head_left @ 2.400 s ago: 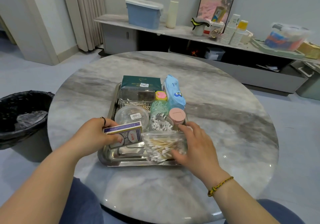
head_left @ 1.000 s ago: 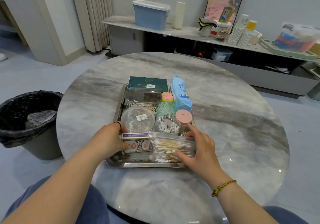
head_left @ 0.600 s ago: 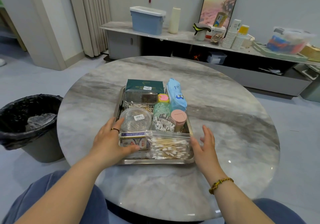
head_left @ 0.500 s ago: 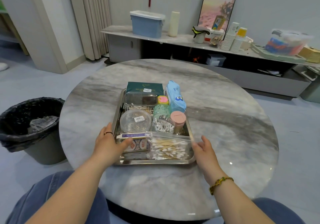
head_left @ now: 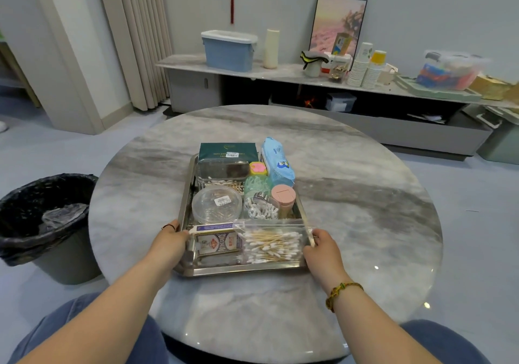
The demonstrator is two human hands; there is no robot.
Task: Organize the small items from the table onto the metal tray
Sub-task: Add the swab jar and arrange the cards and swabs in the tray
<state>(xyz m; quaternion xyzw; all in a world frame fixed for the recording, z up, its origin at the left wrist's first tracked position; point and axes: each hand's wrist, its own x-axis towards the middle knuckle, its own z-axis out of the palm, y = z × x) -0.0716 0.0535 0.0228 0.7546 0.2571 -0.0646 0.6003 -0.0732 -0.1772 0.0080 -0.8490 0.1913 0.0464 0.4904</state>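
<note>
The metal tray (head_left: pixel 238 271) sits on the round marble table (head_left: pixel 351 209) and is full of small items. At its near end lie a card box (head_left: pixel 218 243) and a clear bag of cotton swabs (head_left: pixel 271 244). Behind them stand a round clear container (head_left: pixel 216 204), a jar of white swabs (head_left: pixel 261 209), a pink cylinder (head_left: pixel 283 199), a clear box (head_left: pixel 223 172), a dark green box (head_left: pixel 227 151) and a blue wipes pack (head_left: pixel 276 161). My left hand (head_left: pixel 170 244) grips the tray's left rim. My right hand (head_left: pixel 321 248) grips its right rim.
A bin with a black liner (head_left: pixel 42 223) stands on the floor to the left of the table. A low shelf (head_left: pixel 309 78) along the far wall carries a blue box (head_left: pixel 229 50), stacked paper cups (head_left: pixel 365 65) and other things. My knees show under the table's near edge.
My left hand set the card box down in the tray's near left corner. Both hands then let go of the items and moved outward to the tray's side rims.
</note>
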